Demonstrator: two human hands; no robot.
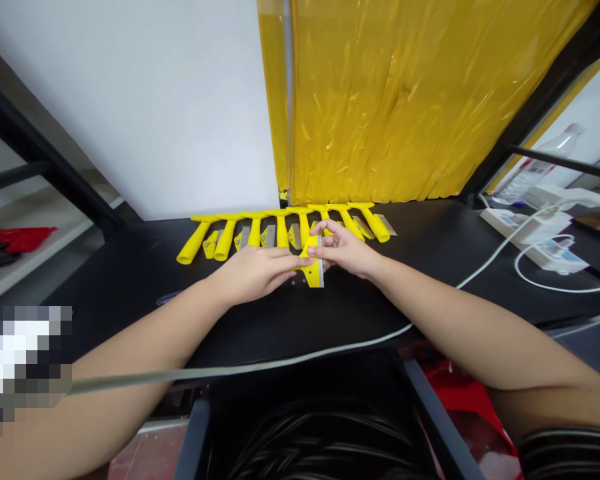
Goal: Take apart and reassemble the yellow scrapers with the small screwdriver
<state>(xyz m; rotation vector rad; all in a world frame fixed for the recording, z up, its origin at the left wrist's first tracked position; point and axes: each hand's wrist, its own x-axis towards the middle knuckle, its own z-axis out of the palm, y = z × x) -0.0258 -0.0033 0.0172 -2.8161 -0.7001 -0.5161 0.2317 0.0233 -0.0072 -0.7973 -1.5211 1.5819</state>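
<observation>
A yellow scraper with a metal blade along its right edge is held just above the black table, between my two hands. My left hand is closed with its fingertips on the scraper's left side. With thumb and fingers, my right hand pinches the blade side from the right. Two tiny round metal pieces, perhaps nuts, lie just below my left fingertips. Behind my hands stands a row of yellow T-shaped handles, with smaller yellow pieces and metal blades between them. Fingers hide part of the scraper.
White cable runs across the table's front edge. A power strip with plugs and a plastic bottle are at right. White and yellow-wrapped panels rise behind the row. A dark blue item lies left.
</observation>
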